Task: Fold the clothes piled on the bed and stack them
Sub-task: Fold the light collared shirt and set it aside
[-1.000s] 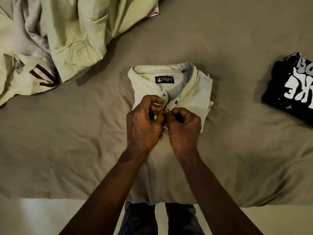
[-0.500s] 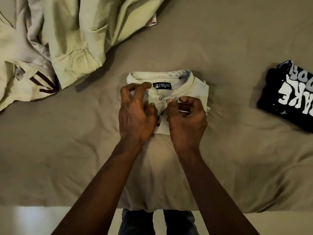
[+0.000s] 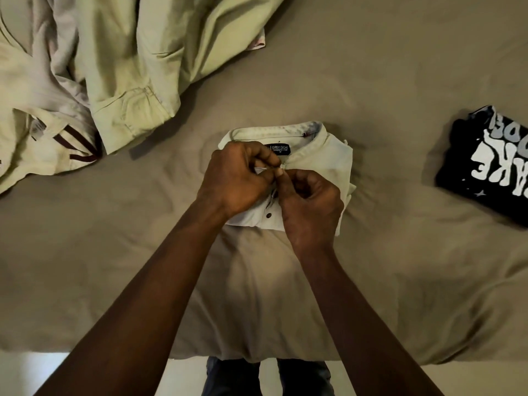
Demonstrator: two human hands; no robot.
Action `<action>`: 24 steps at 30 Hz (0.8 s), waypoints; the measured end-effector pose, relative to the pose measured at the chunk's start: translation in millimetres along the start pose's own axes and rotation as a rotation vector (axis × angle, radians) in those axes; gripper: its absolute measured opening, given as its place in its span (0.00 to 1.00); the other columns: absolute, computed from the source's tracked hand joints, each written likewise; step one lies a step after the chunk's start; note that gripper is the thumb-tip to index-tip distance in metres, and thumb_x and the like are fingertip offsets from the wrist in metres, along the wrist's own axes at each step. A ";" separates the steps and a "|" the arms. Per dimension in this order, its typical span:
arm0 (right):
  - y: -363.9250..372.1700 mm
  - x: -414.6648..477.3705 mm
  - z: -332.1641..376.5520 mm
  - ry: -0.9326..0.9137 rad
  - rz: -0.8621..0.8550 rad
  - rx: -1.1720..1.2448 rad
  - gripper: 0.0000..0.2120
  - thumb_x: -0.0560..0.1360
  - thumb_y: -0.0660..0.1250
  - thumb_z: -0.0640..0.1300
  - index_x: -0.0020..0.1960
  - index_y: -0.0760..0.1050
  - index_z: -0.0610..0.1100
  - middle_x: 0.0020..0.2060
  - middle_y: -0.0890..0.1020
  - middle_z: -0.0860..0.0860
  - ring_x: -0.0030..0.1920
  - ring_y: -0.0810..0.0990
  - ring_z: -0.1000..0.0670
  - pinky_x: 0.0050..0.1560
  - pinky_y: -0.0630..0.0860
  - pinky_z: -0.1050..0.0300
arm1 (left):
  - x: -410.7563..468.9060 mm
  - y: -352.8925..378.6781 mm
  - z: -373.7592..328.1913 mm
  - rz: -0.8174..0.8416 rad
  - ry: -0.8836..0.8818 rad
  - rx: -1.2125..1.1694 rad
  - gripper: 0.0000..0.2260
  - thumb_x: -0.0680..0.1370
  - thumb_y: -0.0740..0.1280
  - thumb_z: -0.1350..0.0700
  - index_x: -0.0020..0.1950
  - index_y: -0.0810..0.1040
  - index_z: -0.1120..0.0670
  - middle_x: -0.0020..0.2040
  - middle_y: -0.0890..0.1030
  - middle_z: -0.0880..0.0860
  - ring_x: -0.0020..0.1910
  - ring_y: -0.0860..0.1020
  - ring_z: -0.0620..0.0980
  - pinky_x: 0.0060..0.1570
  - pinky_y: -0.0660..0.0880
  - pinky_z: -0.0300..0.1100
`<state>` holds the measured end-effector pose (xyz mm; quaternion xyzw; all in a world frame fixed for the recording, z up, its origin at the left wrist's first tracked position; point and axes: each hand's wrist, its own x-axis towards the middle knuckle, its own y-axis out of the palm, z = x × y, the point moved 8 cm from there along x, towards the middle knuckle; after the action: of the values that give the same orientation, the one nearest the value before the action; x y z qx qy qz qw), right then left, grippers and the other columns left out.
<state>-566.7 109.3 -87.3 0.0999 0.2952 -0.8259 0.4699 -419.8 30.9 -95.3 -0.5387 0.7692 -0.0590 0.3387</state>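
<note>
A folded cream shirt (image 3: pixel 323 158) with a band collar and a black neck label lies in the middle of the bed. My left hand (image 3: pixel 237 178) and my right hand (image 3: pixel 310 204) meet over its buttoned front, just below the collar. Both pinch the placket at the top button, fingertips touching. One dark button shows lower down between the wrists. A pile of unfolded pale green and cream clothes (image 3: pixel 120 67) lies at the far left. A folded black T-shirt (image 3: pixel 485 164) with white lettering lies at the right.
The grey-brown bed sheet (image 3: pixel 400 67) covers the bed, wrinkled around the shirt. The bed's near edge runs along the bottom, with a pale floor (image 3: pixel 45 372) and my dark trouser legs (image 3: pixel 268 378) below it.
My left hand has curled from a spread pose over the collar into a pinch. Both hands now meet at the top of the placket, higher than a second ago.
</note>
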 end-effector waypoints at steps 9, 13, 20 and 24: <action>4.8 6.3 -22.0 0.059 0.031 0.079 0.10 0.73 0.72 0.52 0.47 0.85 0.46 0.40 0.88 0.50 0.43 0.87 0.46 0.50 0.84 0.39 | -0.2 1.1 13.3 -0.049 -0.304 -0.360 0.06 0.73 0.78 0.63 0.48 0.86 0.55 0.35 0.86 0.50 0.32 0.82 0.41 0.33 0.75 0.32; 4.9 6.2 -20.1 0.020 0.009 0.049 0.08 0.75 0.73 0.48 0.47 0.86 0.44 0.39 0.87 0.51 0.41 0.87 0.48 0.49 0.84 0.41 | 0.0 0.9 15.8 -0.066 -0.294 -0.343 0.07 0.72 0.79 0.62 0.47 0.86 0.53 0.36 0.86 0.51 0.36 0.85 0.46 0.44 0.83 0.44; 4.3 7.3 -12.0 -0.037 0.010 -0.009 0.04 0.78 0.73 0.40 0.45 0.85 0.42 0.36 0.86 0.53 0.37 0.86 0.54 0.43 0.84 0.51 | -5.3 2.8 15.4 -0.105 -0.252 -0.329 0.07 0.73 0.79 0.61 0.47 0.85 0.50 0.37 0.86 0.53 0.40 0.87 0.52 0.52 0.84 0.54; 4.8 4.2 3.6 -0.175 0.024 -0.137 0.06 0.79 0.71 0.38 0.44 0.84 0.41 0.34 0.83 0.59 0.36 0.83 0.60 0.39 0.77 0.68 | -9.1 3.3 8.7 -0.152 -0.176 -0.276 0.06 0.74 0.78 0.59 0.46 0.85 0.49 0.36 0.86 0.49 0.38 0.86 0.46 0.49 0.84 0.47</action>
<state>-564.5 102.3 -88.1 -0.0013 0.3077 -0.8038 0.5092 -415.6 42.5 -99.3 -0.6398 0.6945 0.0692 0.3219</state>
